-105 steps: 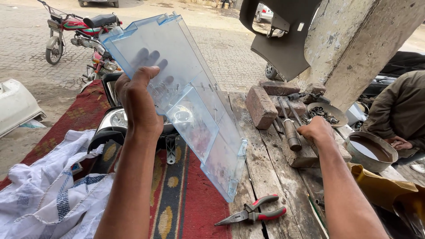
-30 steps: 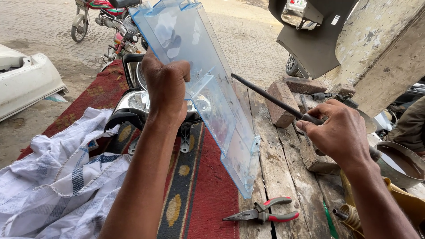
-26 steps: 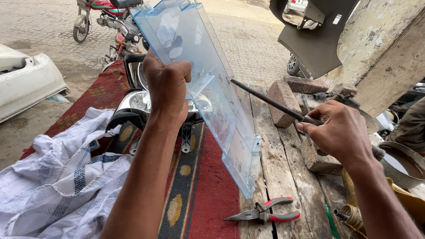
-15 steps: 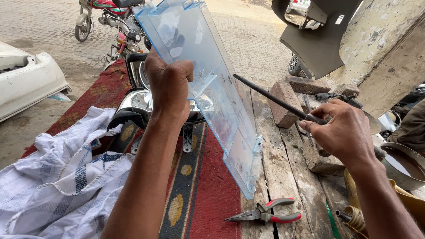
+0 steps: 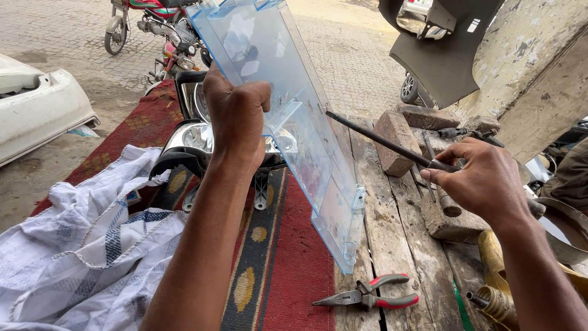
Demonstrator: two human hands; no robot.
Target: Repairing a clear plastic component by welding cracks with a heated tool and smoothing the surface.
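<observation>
Red-handled pliers (image 5: 367, 298) are lying on the wooden bench (image 5: 392, 239), below both hands. Just above them, the lower corner of a clear blue plastic tray (image 5: 294, 122) is hanging, tilted upright. The left hand (image 5: 236, 116) is gripping the tray's near edge, fingers curled tight around it. The right hand (image 5: 481, 181) is closing its fingers around a dark metal rod (image 5: 383, 141), whose tip is touching the tray's side. Beyond the left fingers, a headlight (image 5: 190, 138) is resting on a red patterned rug (image 5: 288, 270); bricks (image 5: 398, 132) are lying past the rod.

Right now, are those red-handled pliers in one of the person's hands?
No, the pliers lie on the wooden bench; the left hand grips the clear plastic tray, the right hand a dark rod.
</observation>
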